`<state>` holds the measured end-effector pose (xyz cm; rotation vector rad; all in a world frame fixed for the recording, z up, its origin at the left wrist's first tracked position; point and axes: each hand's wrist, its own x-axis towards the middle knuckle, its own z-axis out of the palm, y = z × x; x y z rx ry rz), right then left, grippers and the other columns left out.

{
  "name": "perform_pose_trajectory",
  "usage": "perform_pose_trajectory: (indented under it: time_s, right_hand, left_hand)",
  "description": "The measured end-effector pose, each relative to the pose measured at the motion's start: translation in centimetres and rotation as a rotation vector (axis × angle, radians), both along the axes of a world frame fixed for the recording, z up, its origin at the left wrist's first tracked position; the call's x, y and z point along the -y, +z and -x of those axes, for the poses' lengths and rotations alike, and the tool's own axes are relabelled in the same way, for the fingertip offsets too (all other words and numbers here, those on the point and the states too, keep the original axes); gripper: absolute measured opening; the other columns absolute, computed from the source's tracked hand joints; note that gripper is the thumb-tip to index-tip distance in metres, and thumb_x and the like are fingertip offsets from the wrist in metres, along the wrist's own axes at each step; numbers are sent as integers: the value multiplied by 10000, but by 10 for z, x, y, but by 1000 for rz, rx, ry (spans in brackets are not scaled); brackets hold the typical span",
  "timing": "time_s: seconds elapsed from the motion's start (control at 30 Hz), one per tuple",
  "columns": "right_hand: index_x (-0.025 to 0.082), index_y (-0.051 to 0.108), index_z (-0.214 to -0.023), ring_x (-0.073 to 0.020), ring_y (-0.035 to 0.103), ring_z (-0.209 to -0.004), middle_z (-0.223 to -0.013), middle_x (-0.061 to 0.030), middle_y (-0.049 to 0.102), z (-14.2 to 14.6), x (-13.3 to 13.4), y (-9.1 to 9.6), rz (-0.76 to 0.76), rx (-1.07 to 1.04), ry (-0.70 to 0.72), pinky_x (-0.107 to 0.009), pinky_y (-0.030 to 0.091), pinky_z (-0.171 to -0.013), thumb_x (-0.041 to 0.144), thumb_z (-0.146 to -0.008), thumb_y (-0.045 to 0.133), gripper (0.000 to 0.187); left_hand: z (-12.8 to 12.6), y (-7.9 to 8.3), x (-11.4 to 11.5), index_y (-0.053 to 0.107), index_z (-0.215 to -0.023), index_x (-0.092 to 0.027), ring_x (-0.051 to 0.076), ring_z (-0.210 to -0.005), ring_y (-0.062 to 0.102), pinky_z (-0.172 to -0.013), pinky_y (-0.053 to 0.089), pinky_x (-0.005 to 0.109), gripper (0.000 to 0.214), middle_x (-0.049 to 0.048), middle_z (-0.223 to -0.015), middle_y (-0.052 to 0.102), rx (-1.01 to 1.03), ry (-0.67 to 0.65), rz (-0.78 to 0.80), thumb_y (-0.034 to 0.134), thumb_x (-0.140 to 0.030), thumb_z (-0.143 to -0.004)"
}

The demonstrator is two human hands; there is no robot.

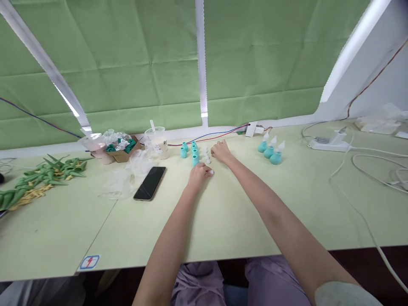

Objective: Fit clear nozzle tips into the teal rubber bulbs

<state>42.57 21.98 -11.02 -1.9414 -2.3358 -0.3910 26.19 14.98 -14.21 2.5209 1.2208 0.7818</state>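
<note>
Both my arms reach out over a pale green table point(223, 212). My left hand point(199, 174) is curled, its fingers pinched on a small white tip point(211, 172), just in front of a cluster of several teal bulbs point(191, 153). My right hand point(220, 151) rests knuckles-up beside small white tips point(207, 157) lying to the right of those bulbs; its fingers are bent down and I cannot see what they touch. Three assembled teal bulbs with white tips point(270, 151) stand further right.
A black phone point(150, 183) lies left of my hands, next to crumpled clear plastic point(123, 180). Behind are a cardboard box point(123, 148) of parts, two plastic cups point(157, 140), green woven pieces point(41, 178) at far left, a power strip point(328, 143) and white cables point(366, 170) at right.
</note>
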Motion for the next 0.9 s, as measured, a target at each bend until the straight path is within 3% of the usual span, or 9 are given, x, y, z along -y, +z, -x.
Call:
perform_pose_trajectory:
  time_s: [0.17, 0.3, 0.4, 0.5, 0.67, 0.8, 0.9]
  right_hand:
    - [227, 716, -825, -214, 536, -882, -865, -54, 687, -3, 17, 14, -58, -230, 63, -356, 230, -835, 279, -813, 576, 150]
    - [267, 717, -797, -146, 548, -727, -878, 15, 693, -13, 63, 30, -94, -516, 212, -303, 261, -754, 413, -814, 588, 195]
    - [276, 720, -767, -122, 534, -671, -854, 25, 693, -19, 104, 26, -138, -602, 261, -292, 261, -717, 461, -820, 571, 243]
    - [278, 721, -763, -119, 531, -675, -830, 18, 693, -22, 131, 12, -212, -627, 225, -297, 245, -705, 463, -836, 555, 260]
    - [271, 723, -792, -124, 541, -704, -823, 7, 693, -27, 143, -5, -284, -597, 180, -316, 223, -695, 431, -865, 531, 261]
    - [275, 723, -836, -146, 560, -793, -856, -1, 695, -32, 144, -7, -287, -568, 227, -328, 222, -719, 401, -876, 525, 239]
    - [286, 727, -833, -143, 561, -768, -859, 1, 695, -33, 146, -6, -229, -671, 235, -324, 249, -740, 414, -859, 543, 226]
  left_hand:
    - [-1, 1, 0, 671, -797, -203, 161, -762, 552, -680, 406, 268, 99, 31, -812, 634, 171, 33, 60, 650, -197, -701]
    - [-3, 5, 0, 650, -804, -194, 121, -671, 540, -661, 418, 248, 132, -1, -777, 652, 377, 30, 191, 658, -230, -678]
    - [-8, 7, 4, 649, -788, -179, 110, -639, 530, -638, 419, 237, 156, -1, -762, 654, 438, -15, 232, 673, -254, -654]
    - [-15, 8, 11, 656, -775, -174, 108, -620, 523, -619, 414, 236, 167, 4, -746, 654, 435, -51, 228, 675, -283, -650]
    - [-24, 9, 21, 671, -786, -180, 105, -612, 515, -612, 407, 234, 176, 3, -755, 666, 429, -89, 191, 673, -308, -664]
    - [-27, 10, 24, 682, -770, -187, 99, -591, 502, -601, 397, 232, 138, -6, -729, 669, 403, -82, 171, 681, -280, -669]
    - [-27, 11, 24, 688, -773, -193, 101, -599, 501, -605, 401, 232, 125, -10, -731, 670, 407, -82, 141, 686, -270, -675]
